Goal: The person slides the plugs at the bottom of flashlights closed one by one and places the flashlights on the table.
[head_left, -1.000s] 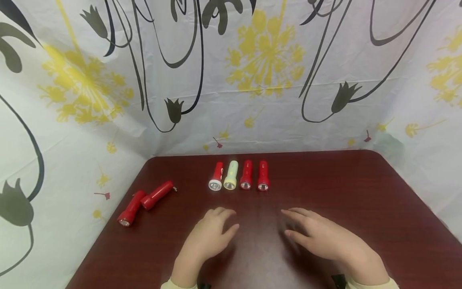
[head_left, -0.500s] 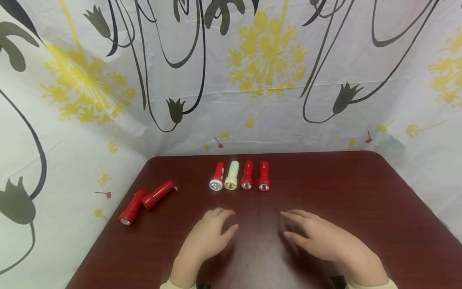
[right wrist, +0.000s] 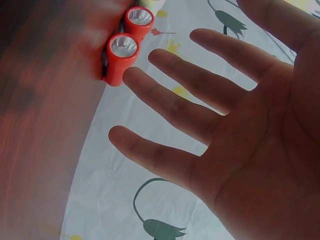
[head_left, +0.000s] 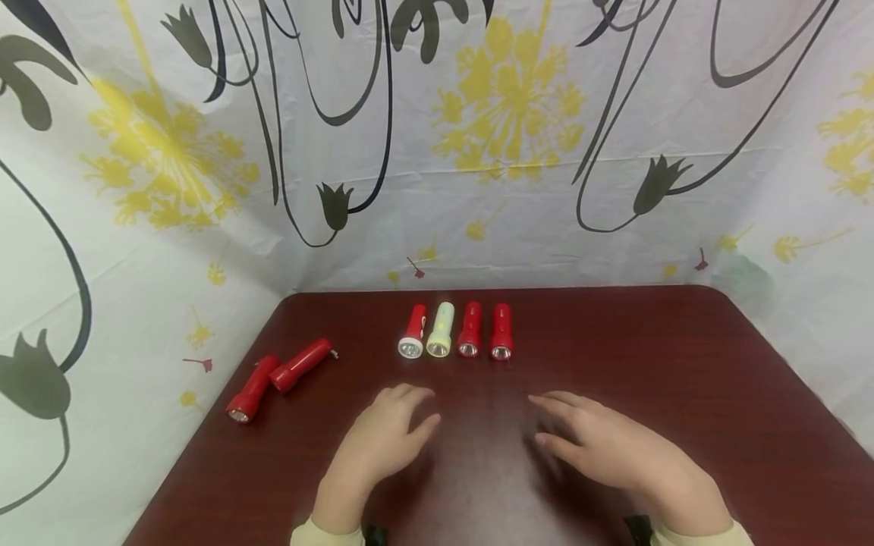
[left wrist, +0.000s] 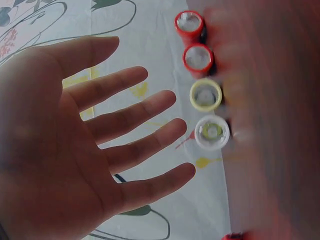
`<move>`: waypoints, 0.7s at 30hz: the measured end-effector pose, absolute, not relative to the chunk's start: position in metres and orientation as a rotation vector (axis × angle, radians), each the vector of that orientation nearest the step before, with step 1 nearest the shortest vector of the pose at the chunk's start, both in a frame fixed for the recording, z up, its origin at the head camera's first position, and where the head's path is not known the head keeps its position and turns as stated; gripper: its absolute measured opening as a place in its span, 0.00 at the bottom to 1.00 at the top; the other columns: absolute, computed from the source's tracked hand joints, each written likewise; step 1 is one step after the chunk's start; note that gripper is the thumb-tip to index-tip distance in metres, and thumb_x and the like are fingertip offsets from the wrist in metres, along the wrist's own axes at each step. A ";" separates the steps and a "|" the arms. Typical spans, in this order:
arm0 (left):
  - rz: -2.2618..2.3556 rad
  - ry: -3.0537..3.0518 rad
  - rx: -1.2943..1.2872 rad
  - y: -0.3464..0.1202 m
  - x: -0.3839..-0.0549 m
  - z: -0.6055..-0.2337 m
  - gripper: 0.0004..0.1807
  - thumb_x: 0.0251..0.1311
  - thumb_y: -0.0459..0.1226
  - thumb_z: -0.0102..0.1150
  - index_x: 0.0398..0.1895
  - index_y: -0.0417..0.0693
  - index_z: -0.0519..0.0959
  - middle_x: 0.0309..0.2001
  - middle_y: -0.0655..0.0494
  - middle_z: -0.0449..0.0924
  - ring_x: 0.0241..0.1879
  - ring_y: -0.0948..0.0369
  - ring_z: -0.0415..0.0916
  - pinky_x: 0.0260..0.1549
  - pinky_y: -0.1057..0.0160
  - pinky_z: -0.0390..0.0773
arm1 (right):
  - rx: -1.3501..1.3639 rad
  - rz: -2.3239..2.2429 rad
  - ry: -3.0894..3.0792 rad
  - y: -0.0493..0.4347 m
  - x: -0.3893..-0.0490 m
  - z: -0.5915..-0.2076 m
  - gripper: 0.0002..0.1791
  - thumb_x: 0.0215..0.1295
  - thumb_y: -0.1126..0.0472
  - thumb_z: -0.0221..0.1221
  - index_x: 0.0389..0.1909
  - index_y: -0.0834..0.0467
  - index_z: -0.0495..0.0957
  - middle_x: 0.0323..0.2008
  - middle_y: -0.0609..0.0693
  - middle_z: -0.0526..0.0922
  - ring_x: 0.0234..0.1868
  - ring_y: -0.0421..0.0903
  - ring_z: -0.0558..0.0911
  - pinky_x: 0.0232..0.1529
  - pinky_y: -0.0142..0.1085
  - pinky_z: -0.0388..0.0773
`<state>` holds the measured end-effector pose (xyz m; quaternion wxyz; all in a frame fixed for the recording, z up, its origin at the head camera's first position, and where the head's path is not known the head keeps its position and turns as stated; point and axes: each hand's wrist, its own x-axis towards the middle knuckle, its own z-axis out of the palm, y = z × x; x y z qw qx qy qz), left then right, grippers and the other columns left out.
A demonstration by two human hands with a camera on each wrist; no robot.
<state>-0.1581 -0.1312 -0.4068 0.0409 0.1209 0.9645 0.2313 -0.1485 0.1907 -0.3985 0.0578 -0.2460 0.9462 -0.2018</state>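
Note:
My left hand [head_left: 382, 436] hovers over the table's near middle, fingers spread and holding nothing. To its right my right hand [head_left: 608, 440] is likewise extended and holds nothing. Beyond both hands stands a row of flashlights lying lens toward me: a red one with a white head [head_left: 413, 334], a pale yellow-green one [head_left: 441, 330], a red one [head_left: 470, 330] and another red one [head_left: 501, 332]. The left wrist view shows the spread left fingers [left wrist: 150, 105] apart from the lenses. In the right wrist view, two red flashlights [right wrist: 121, 57] appear beyond the fingertips.
Two more red flashlights lie at the table's left: one [head_left: 253, 389] with its lens toward the near left edge, the other [head_left: 300, 365] slanted and close against it. The dark red-brown table [head_left: 649, 341] meets a flower-printed white cloth [head_left: 519, 227] behind and at the sides.
My left hand has shifted slightly to the left and away from the right hand. The right hand has barely moved, and the flashlights keep their places on the table.

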 end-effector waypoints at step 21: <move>0.278 3.129 -0.240 -0.251 -0.259 -0.405 0.26 0.68 0.38 0.62 0.63 0.30 0.73 0.59 0.24 0.74 0.62 0.30 0.66 0.53 0.30 0.81 | -0.831 -0.568 2.831 0.169 -0.138 -0.399 0.31 0.73 0.46 0.66 0.73 0.50 0.76 0.69 0.51 0.80 0.67 0.54 0.82 0.66 0.57 0.80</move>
